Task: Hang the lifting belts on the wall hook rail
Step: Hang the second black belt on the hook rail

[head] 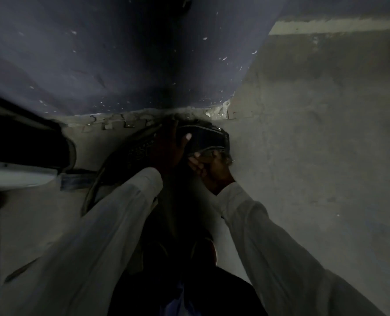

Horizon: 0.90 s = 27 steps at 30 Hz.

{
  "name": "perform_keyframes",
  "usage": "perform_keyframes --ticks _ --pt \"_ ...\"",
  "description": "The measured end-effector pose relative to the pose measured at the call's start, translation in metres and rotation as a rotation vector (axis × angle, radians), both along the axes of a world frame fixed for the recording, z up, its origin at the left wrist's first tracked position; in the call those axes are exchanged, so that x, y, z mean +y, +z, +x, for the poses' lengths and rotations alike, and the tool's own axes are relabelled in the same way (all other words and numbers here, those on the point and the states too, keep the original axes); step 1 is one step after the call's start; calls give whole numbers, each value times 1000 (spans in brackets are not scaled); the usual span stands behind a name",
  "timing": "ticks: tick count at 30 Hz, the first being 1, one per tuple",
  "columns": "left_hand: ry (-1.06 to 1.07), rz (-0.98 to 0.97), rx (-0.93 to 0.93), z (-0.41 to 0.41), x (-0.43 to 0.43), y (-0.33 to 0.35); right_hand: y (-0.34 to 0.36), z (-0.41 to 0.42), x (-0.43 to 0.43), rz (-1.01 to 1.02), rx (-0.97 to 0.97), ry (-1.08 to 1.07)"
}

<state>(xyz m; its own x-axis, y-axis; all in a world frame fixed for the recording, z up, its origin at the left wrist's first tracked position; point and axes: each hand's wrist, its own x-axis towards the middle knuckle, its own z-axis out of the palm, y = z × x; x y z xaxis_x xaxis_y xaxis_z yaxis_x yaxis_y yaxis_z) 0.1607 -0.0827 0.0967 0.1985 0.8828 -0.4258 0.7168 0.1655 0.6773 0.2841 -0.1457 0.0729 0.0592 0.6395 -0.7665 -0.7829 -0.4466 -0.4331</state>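
A dark lifting belt [206,139] lies on the grey floor at the foot of the wall, curled up and hard to make out in the dim light. My left hand [168,151] grips its left part, thumb pressed on the top face. My right hand [210,169] holds its near edge from the right, fingers curled around it. More dark belt material with a dotted pattern [139,151] lies to the left of my left hand. No hook rail is in view.
A dark blue wall [121,53] rises ahead, with chipped plaster along its base. A white-edged piece of equipment [18,176] juts in from the left, with a strap or cable [93,190] curving beside it. Grey concrete floor [315,144] spreads to the right.
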Motion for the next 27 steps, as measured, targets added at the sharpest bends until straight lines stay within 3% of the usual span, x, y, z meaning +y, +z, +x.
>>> perform_keyframes --ticks 5,7,11,13,20,27 --pt "-235 -94 52 -7 6 119 126 -35 -52 180 -401 480" --pt "-352 -145 85 -20 2 167 164 -45 -67 207 -418 561" --pt "-371 -86 -62 -48 -8 267 252 -54 -72 109 -6 352" --pt "-332 -49 -162 -58 -17 319 304 -52 -67 82 50 287" --pt "-234 -1 -222 -81 -45 449 457 -34 -65 172 -74 84" --pt "-241 95 -422 -91 -94 602 612 -45 -103 444 -334 346"
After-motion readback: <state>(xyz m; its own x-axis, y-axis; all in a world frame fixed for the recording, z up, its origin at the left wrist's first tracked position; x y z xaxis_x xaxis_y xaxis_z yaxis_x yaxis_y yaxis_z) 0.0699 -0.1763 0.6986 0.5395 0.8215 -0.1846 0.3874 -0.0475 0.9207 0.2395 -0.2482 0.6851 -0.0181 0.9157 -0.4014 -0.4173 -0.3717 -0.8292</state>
